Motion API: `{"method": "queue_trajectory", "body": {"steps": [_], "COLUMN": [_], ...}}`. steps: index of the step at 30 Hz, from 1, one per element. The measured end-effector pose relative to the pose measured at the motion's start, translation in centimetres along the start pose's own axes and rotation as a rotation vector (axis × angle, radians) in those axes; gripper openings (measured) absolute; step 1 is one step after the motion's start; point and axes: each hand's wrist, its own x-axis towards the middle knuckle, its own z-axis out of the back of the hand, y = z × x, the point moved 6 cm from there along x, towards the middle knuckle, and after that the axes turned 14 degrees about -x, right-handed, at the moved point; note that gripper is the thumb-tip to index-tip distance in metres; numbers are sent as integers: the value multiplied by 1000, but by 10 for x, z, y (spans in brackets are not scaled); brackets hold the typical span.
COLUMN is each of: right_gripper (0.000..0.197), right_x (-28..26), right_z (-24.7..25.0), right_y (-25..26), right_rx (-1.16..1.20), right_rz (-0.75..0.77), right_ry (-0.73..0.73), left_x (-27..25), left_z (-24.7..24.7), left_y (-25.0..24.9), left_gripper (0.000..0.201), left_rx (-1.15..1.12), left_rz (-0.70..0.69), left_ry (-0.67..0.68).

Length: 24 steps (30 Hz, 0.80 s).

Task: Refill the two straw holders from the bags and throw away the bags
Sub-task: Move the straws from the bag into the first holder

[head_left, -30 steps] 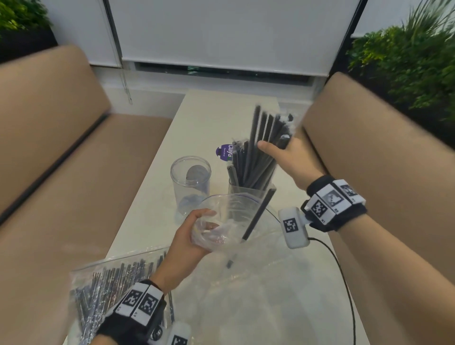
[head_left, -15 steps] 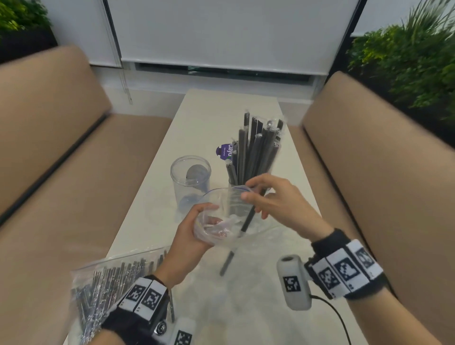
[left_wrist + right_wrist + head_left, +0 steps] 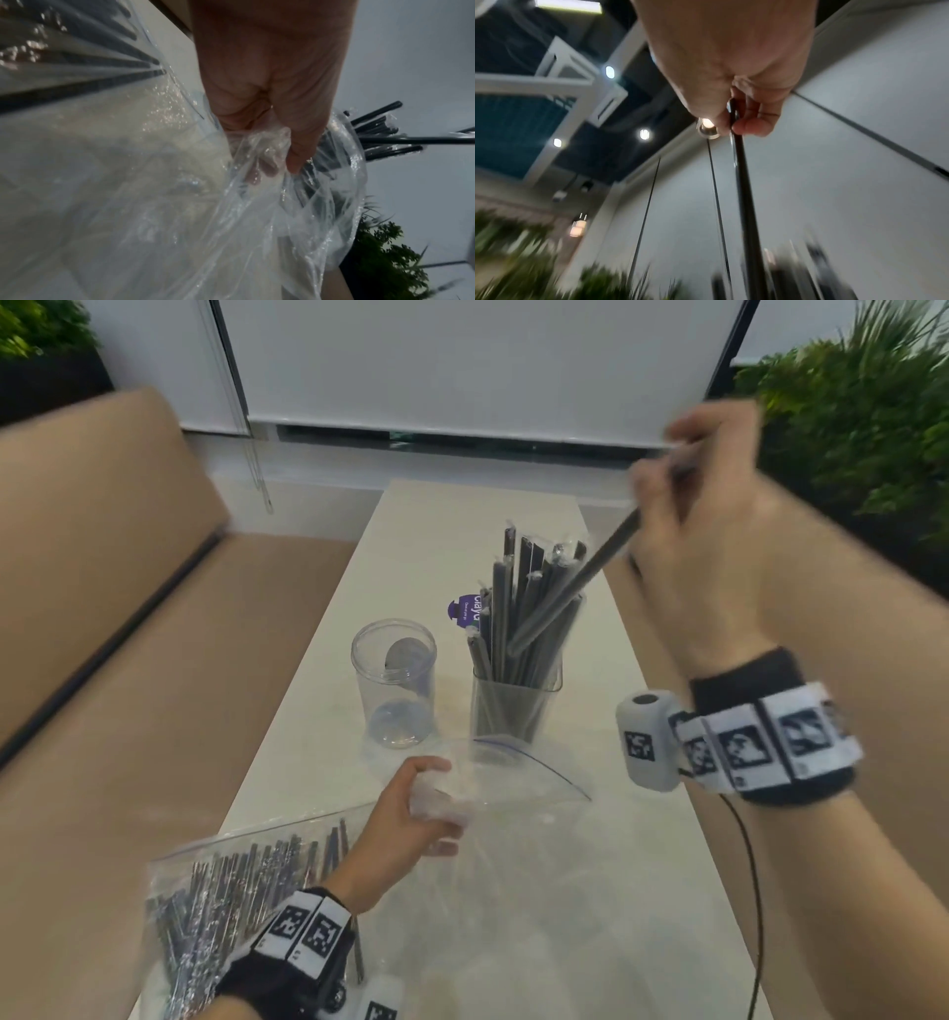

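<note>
The right hand point(image 3: 703, 505) pinches one straw point(image 3: 570, 588) by its top end, angling its lower tip toward the filled holder point(image 3: 516, 706). The left hand point(image 3: 405, 819) grips the empty bag point(image 3: 513, 778), bunched at its mouth, probably for disposal.

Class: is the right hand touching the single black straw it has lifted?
Touching: the right wrist view shows the right hand pinching the straw between thumb and fingers.

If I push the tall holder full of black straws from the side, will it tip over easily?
Probably yes. The straw holder is narrow, and its straws rise far above the rim, so it looks top-heavy. It seems to be light clear plastic, so it may slide on the smooth table first.
</note>
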Motion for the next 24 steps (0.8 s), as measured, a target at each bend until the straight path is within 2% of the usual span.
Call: {"method": "queue_trajectory", "body": {"steps": [3,6,8,10,11,13,15,17,19,21,22,24], "right_gripper": [33,21,12,13,16,15,12,24,49,71,75,65], "right_x": [-27,-47,-61,-77,-84,-87,-72,-54,-43,-40,-42,-52], "right_z": [-47,-78,-92,-102,-104,-99,-78,-62,-72,-99,-115,-147], "right_y": [-9,-15,-15,-14,-14,-17,-22,-24,-20,-17,-17,-24], "right_rx": [40,-4,-67,-146,-169,-155,-80,-34,-125,-294,-322,-259], "right_rz": [-75,-83,-23,90,122,141,78,31,67,166,199,201], "right_ry": [239,380,466,550,598,597,433,333,456,646,736,875], "left_x": [4,4,0,-3,-2,5,14,25,38,51,56,60], "left_z": [-6,-11,-13,-8,-3,7,9,0,-19,-41,-50,-63], "left_y": [9,16,19,14,5,-29,-73,-113,-135,-134,-126,-109], "left_gripper": [56,62,80,96,98,83,58,44,43,47,48,50], "left_rx": [74,260,499,722,831,983,988,906,849,837,850,871], "left_rz": [41,140,240,293,272,139,-57,-273,-452,-489,-477,-460], "left_ry": [20,88,199,284,279,173,44,-32,-55,-25,11,81]}}
